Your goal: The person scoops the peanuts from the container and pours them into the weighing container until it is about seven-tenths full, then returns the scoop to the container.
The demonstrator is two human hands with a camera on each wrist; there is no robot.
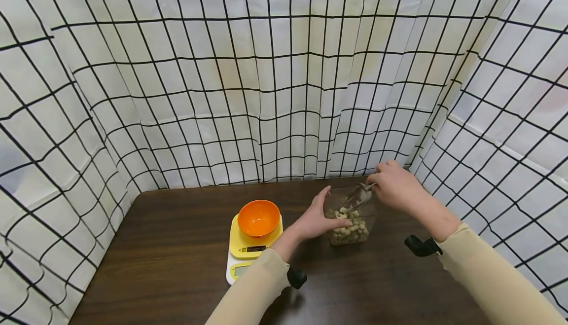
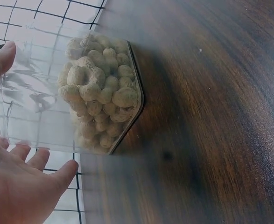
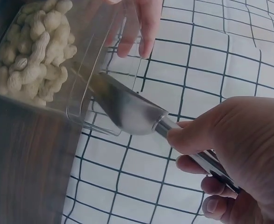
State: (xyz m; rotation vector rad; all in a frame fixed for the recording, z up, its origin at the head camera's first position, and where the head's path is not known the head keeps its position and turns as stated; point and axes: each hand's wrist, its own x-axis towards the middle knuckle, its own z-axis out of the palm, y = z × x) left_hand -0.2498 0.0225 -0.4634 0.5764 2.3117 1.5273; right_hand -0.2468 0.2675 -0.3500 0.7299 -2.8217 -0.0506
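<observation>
In the head view, a clear square plastic container [image 1: 371, 221] stands on the table, with peanuts in the shell [image 1: 352, 231] filling its lower part. My left hand [image 1: 316, 220] holds it from the left, thumb across the near side and fingers along the far side. My right hand [image 1: 395, 187] grips a metal scoop [image 1: 361, 196] above the container's right side. The right wrist view has fingers and thumb wrapped round the scoop's handle [image 3: 207, 161]. There, the scoop's bowl [image 3: 129, 109] tilts down through the container's mouth towards the peanuts, its tip seen through the clear wall.
Left of the container, an orange bowl [image 1: 259, 218] sits on a yellow and white kitchen scale [image 1: 239, 253]. My left forearm crosses near the scale's right edge. White curtains with a black grid [image 1: 284, 93] surround the dark wooden table [image 1: 177, 246] at the back and sides.
</observation>
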